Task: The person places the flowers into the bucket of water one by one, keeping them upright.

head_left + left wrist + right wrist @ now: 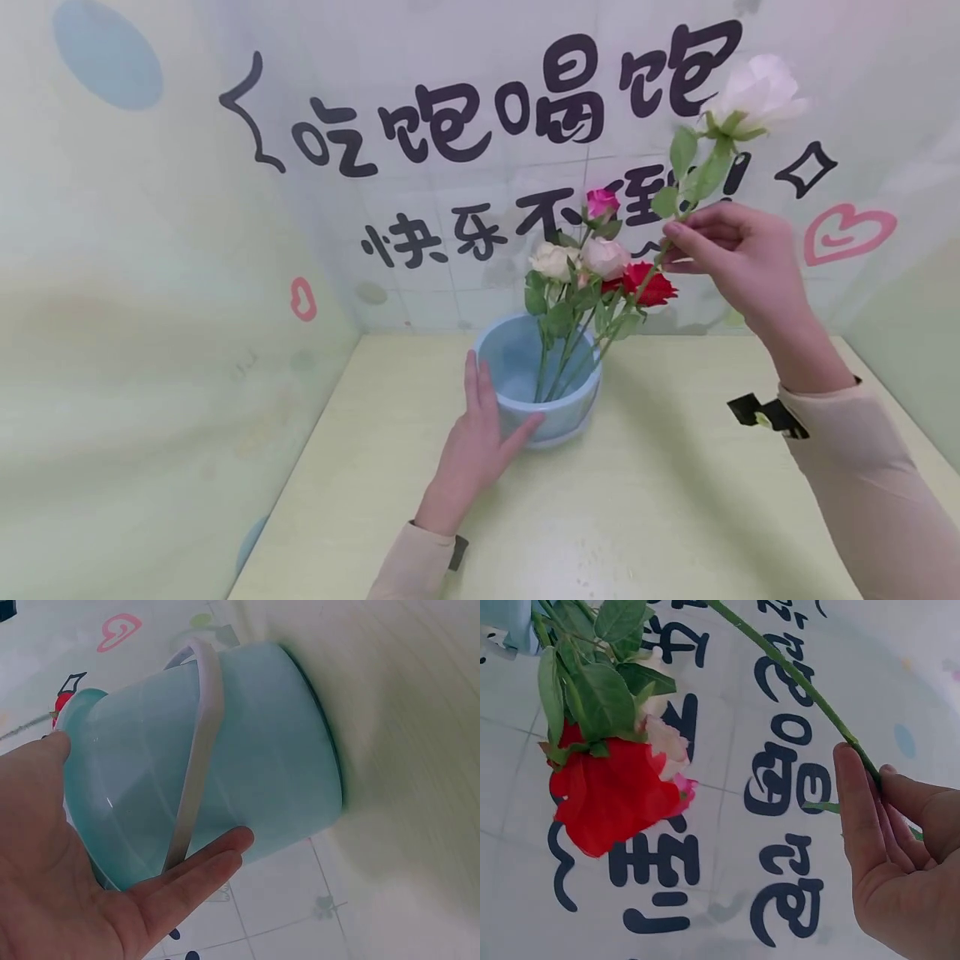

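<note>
A light blue bucket point(536, 425) stands on the table and holds several roses on green stems. My left hand point(472, 437) rests against its left and near sides, fingers nearly straight and thumb apart. In the left wrist view, the fingers lie near the bucket's pale handle point(201, 742). Up to the right, my right hand point(738, 250) pinches the stem point(802, 679) of a large white rose point(757, 92). That stem slants down to the bucket's opening, its lower end hard to make out among the others. A red rose point(651, 285) leans over the right rim.
Cream roses point(553, 260), a pale pink rose point(606, 257) and a magenta rose point(602, 202) rise from the bucket. Behind the table point(420, 383) is a wall point(480, 50) with black lettering. Another wall point(150, 292) bounds the left side.
</note>
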`<state>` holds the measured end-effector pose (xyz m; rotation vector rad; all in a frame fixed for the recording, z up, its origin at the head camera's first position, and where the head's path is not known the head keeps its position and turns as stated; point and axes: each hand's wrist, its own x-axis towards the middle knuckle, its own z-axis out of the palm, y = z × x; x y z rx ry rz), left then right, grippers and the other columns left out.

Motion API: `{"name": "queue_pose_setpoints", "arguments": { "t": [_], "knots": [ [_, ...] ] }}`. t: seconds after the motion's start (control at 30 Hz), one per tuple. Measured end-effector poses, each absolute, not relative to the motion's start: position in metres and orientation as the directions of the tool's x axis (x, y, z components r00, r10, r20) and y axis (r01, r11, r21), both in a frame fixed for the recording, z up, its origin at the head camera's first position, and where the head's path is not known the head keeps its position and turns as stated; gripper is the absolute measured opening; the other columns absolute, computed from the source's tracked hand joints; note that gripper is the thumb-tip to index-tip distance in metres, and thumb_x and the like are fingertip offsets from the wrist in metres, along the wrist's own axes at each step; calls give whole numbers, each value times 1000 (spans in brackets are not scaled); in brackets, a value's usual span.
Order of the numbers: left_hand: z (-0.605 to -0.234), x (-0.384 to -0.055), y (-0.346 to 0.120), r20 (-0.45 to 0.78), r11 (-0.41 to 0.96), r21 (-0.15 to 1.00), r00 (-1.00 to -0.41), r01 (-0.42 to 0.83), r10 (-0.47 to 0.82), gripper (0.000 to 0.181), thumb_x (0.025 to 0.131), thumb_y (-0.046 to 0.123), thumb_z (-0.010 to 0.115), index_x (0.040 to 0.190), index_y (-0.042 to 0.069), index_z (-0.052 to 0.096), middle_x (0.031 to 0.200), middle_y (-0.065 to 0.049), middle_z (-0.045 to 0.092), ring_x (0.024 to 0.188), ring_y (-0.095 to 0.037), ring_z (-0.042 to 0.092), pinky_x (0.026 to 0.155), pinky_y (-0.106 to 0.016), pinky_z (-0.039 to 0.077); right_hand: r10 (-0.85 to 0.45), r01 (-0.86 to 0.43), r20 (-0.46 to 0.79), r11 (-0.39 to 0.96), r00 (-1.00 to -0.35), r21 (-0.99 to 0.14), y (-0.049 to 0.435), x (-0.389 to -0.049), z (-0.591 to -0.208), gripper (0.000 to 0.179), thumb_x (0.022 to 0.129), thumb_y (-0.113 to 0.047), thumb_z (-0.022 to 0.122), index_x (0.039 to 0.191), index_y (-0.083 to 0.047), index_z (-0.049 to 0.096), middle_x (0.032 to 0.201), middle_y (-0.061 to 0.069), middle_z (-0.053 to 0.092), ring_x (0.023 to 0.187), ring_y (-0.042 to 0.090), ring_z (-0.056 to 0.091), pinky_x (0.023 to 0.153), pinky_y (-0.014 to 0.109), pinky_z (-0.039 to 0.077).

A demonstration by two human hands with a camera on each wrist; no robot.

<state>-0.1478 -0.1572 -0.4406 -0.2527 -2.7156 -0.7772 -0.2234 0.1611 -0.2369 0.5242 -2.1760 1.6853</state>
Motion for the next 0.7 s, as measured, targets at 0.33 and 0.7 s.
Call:
{"name": "queue_pose_setpoints", "arguments": {
  "t": [0.33,0.7],
  "knots": [
    [-442,-147,-158,320,837,490,-943,242,85,116,97,73,58,168,-1,4,177,-11,-10,59,-15,58,50,-24,46,-358,-217,107,282,-928,-934,147,-266,-257,28,98,-16,78,111,8,72,96,11,81,87,23,79,83,35,62],
    [-440,-149,-157,329,840,484,-940,245,84,115,98,72,58,168,-2,5,177,-13,-5,60,-16,59,51,-24,46,-464,-83,-39,238,-885,-968,133,-282,-287,22,100,-4,73,111,14,69,99,17,79,93,28,79,90,44,59]
  ]
}}
